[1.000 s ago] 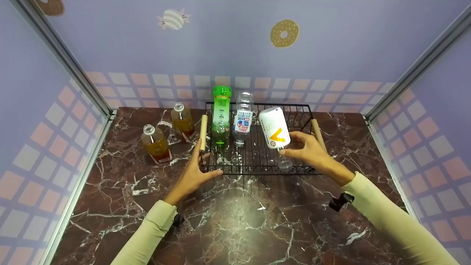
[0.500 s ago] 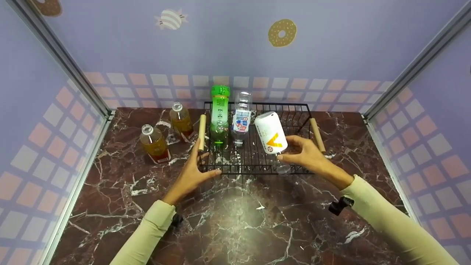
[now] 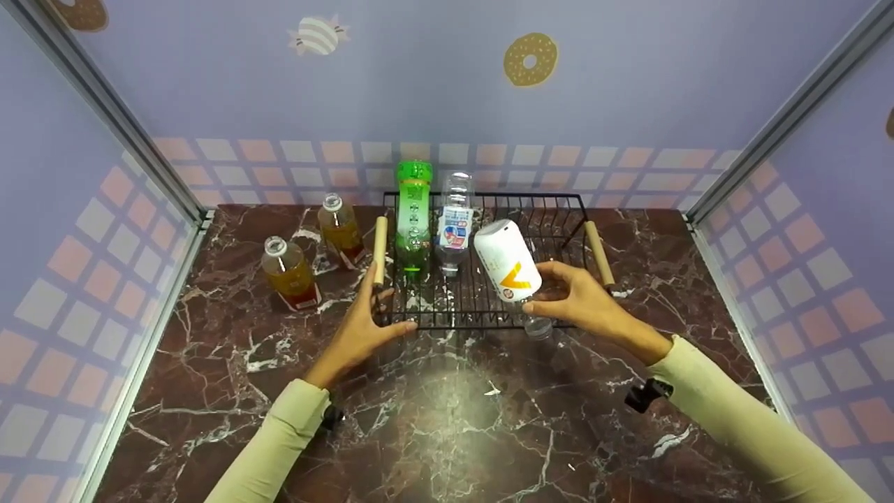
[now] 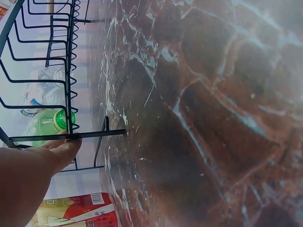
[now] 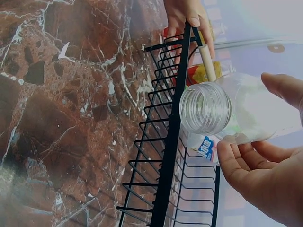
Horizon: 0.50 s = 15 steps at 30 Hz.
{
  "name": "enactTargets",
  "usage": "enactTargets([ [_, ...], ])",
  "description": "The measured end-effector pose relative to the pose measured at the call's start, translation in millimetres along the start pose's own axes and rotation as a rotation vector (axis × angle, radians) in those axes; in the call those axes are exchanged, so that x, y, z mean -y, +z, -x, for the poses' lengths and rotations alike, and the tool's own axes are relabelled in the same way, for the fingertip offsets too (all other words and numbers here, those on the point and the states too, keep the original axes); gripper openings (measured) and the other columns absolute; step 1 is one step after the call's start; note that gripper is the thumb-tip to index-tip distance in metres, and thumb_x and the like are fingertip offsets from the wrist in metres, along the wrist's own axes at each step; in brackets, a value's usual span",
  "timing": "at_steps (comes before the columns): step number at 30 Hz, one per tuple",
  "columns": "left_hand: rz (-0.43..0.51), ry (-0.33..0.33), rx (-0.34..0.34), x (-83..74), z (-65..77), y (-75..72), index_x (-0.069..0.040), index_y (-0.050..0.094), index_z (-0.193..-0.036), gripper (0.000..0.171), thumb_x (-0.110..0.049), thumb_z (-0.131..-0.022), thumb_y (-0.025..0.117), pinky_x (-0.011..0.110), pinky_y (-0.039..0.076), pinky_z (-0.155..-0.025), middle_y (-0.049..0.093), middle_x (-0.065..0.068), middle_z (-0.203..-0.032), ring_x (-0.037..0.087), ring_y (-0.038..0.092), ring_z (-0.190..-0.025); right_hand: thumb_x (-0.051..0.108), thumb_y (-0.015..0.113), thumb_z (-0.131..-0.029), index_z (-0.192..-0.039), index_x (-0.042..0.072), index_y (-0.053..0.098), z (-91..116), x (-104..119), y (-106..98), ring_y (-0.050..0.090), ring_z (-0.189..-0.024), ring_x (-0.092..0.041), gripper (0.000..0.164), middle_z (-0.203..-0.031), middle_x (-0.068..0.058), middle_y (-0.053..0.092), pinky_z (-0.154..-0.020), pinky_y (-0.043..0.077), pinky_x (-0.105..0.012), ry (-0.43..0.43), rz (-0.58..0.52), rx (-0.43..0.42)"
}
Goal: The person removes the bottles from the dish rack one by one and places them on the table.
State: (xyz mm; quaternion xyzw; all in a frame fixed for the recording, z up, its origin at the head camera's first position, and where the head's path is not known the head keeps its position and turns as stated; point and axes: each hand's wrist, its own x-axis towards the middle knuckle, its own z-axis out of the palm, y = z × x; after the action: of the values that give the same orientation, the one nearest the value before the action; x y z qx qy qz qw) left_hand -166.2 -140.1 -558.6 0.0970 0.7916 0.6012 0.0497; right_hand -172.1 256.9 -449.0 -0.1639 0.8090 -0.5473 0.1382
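Observation:
My right hand (image 3: 583, 304) holds a clear plastic bottle with a white label (image 3: 510, 262) between thumb and fingers. It lies tilted over the right half of a black wire basket (image 3: 482, 327), base toward the back. In the right wrist view, its wide bottle mouth (image 5: 206, 109) has no cap and stands over the front rail. My left hand (image 3: 363, 325) grips the basket's front left corner, thumb along the front rail, fingers by the wooden handle (image 3: 380, 249). Inside the basket, a green bottle (image 3: 413, 216) and a clear bottle with a blue-and-red label (image 3: 454, 227) lean side by side, bases up at the back.
Two uncapped bottles with yellow-and-red labels, one nearer the front (image 3: 290, 276) and one behind it (image 3: 342, 230), stand left of the basket. A patterned wall (image 3: 419, 91) rises behind the marble-look tabletop (image 3: 447, 419), with side walls at both ends.
My right hand has brought the white-labelled bottle lower and slightly toward me and to the left, its mouth now past the basket's front rail. My left hand keeps its hold on the corner.

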Motion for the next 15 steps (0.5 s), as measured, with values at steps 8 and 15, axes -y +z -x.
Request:
enactTargets([
  [8,-0.145,0.013,-0.015,-6.2,1.9,-4.8,-0.017,0.003,-0.179,0.136,-0.039,-0.084,0.098,0.072,0.017,-0.131,0.003,0.022,-0.183,0.048,0.013,-0.167,0.006,0.091,-0.090,-0.147,-0.010,0.058,4.1,3.5,3.0,0.075,-0.118,-0.042,0.068,-0.137,-0.028,0.070,-0.090,0.067,-0.033,-0.010,0.054,0.017],
  [15,-0.217,0.117,-0.076,-15.1,7.3,-8.0,0.002,0.020,-0.173,0.119,-0.030,-0.087,0.096,0.072,0.020,-0.130,0.016,0.026,-0.180,0.049,0.022,-0.164,0.005,0.092,-0.088,-0.147,-0.009,0.059,9.6,5.2,5.8,0.075,-0.116,-0.041,0.070,-0.138,-0.026,0.070,-0.089,0.067,-0.031,-0.031,0.096,0.023],
])
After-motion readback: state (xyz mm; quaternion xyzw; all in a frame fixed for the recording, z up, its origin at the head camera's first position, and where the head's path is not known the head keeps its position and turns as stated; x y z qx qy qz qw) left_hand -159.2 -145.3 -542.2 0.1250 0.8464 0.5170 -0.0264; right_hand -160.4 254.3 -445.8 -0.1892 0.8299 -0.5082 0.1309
